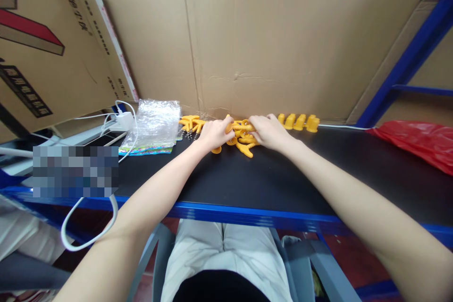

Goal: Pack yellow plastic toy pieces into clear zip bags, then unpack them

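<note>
A heap of small yellow plastic pieces (pixel 244 144) lies at the back of the black tabletop (pixel 247 179), against the cardboard wall. Both my arms reach forward to it. My left hand (pixel 214 134) is curled over the left side of the heap, its fingers pinched on a yellow piece. On the right side, my right hand (pixel 269 131) is closed on another yellow piece. The two hands nearly meet over the heap. More yellow pieces (pixel 190 123) lie to the left, and a row of yellow cap-shaped pieces (pixel 299 122) stands to the right.
A stack of clear plastic bags (pixel 155 125) on colourful cards lies left of the heap. White cables and a charger (pixel 123 120) sit further left. A red plastic bag (pixel 417 141) lies at the right. Cardboard (pixel 276 37) walls the back; a blue rim (pixel 247 214) edges the table.
</note>
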Tool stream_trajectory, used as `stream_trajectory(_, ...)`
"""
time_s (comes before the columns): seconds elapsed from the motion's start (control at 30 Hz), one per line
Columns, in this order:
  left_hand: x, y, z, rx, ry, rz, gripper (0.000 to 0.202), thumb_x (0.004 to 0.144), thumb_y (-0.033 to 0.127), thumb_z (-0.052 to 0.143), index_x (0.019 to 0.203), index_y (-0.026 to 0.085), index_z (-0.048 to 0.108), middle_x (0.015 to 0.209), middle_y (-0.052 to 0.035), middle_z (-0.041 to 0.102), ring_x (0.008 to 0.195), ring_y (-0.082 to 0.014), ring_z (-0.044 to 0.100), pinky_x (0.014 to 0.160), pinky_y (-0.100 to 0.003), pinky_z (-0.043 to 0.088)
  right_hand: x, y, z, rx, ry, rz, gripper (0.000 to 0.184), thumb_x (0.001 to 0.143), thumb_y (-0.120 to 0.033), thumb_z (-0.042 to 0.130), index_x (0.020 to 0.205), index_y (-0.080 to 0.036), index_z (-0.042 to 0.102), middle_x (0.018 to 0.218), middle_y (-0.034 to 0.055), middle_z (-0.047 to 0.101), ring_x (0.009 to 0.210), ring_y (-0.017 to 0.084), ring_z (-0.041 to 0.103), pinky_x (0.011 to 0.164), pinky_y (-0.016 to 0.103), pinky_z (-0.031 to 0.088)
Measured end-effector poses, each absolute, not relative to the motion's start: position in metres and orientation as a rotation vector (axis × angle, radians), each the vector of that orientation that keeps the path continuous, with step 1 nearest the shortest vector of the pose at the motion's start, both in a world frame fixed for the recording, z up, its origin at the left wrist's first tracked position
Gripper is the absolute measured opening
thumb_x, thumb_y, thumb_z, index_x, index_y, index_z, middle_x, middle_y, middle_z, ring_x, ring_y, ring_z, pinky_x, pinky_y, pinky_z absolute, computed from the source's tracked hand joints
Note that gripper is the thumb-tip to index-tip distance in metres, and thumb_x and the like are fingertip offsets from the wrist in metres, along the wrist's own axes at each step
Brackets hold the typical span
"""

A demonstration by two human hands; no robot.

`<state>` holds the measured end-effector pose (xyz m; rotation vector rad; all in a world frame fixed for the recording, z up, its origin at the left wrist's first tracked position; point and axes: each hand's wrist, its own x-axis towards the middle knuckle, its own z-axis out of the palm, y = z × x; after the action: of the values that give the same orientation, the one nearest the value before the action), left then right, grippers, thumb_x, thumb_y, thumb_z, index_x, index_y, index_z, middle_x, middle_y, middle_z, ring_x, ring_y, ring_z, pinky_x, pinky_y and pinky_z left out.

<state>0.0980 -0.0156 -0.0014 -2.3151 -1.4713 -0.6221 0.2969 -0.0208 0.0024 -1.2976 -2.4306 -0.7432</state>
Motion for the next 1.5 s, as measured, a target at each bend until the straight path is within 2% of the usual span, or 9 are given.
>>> stream_trajectory(0.2,0.096,-0.016,0.0,-2.304,-1.468,-0.672,0.036,0.08,0.035,0.047,0.113,0.023,0.052,0.086,-0.005,0.068,0.08,-0.022,0.064,0.068,-0.029,0.042,0.302,-0.019,0.002,-1.2,-2.426,-0.601,0.031,0.088,-0.031,0.042,0.111,-0.013,0.049,0.106,0.0123,0.062,0.096,0.025,0.056,0.077,0.033,0.033)
stream_trajectory(0.33,0.093,-0.014,0.001,-2.301,-1.439,-0.683,0.034,0.08,0.034,0.047,0.111,0.024,0.052,0.084,-0.0037,0.068,0.078,-0.0215,0.064,0.066,-0.028,0.042,0.303,-0.014,0.0,-1.137,-2.479,-0.514,0.03,0.089,-0.03,0.04,0.113,-0.016,0.05,0.11,0.0111,0.061,0.098,0.023,0.056,0.079,0.033,0.034)
stream_trajectory(0.53,0.086,-0.008,0.003,-2.254,-1.538,-0.732,0.032,0.08,0.037,0.047,0.108,0.024,0.055,0.077,-0.0038,0.066,0.075,-0.0212,0.063,0.067,-0.029,0.043,0.317,-0.01,0.008,-1.198,-2.355,-0.691,0.024,0.084,-0.02,0.04,0.105,-0.016,0.053,0.103,0.0105,0.062,0.096,0.023,0.053,0.08,0.035,0.03)
stream_trajectory(0.73,0.062,0.01,0.003,-2.155,-1.693,-0.85,0.032,0.08,0.035,0.049,0.107,0.025,0.062,0.085,-0.0062,0.068,0.085,-0.0221,0.063,0.075,-0.032,0.044,0.35,0.007,0.006,-1.379,-2.163,-0.688,0.026,0.083,-0.028,0.043,0.103,-0.018,0.055,0.103,0.0111,0.06,0.097,0.025,0.05,0.08,0.037,0.03)
stream_trajectory(0.93,0.037,0.026,0.0,-2.031,-1.799,-0.965,0.033,0.083,0.033,0.045,0.112,0.026,0.06,0.094,-0.0074,0.068,0.087,-0.0227,0.062,0.075,-0.033,0.044,0.377,0.025,-0.015,-1.67,-2.072,-0.66,0.034,0.084,-0.04,0.043,0.099,-0.016,0.062,0.103,0.0138,0.058,0.097,0.028,0.05,0.077,0.039,0.033)
stream_trajectory(1.2,0.029,0.025,-0.001,-1.945,-1.897,-0.989,0.029,0.085,0.024,0.041,0.111,0.021,0.054,0.101,-0.009,0.064,0.093,-0.0219,0.059,0.076,-0.032,0.043,0.395,0.035,-0.024,-1.973,-1.795,-0.54,0.038,0.086,-0.04,0.039,0.097,-0.011,0.06,0.099,0.0174,0.063,0.093,0.029,0.055,0.079,0.04,0.034)
stream_trajectory(1.4,0.019,0.03,-0.008,-1.987,-1.853,-0.925,0.028,0.084,0.02,0.039,0.104,0.021,0.06,0.101,-0.0074,0.065,0.093,-0.0217,0.058,0.077,-0.031,0.043,0.398,0.039,-0.035,-2.157,-1.767,-0.323,0.046,0.087,-0.043,0.04,0.111,-0.007,0.056,0.104,0.0229,0.062,0.101,0.033,0.054,0.082,0.043,0.037)
stream_trajectory(1.5,0.014,0.035,-0.012,-2.003,-1.841,-0.912,0.031,0.084,0.02,0.039,0.108,0.021,0.058,0.106,-0.0076,0.064,0.095,-0.0218,0.058,0.078,-0.031,0.044,0.399,0.039,-0.039,-2.207,-1.817,-0.24,0.047,0.086,-0.041,0.044,0.117,-0.008,0.054,0.109,0.025,0.059,0.103,0.034,0.054,0.082,0.044,0.037)
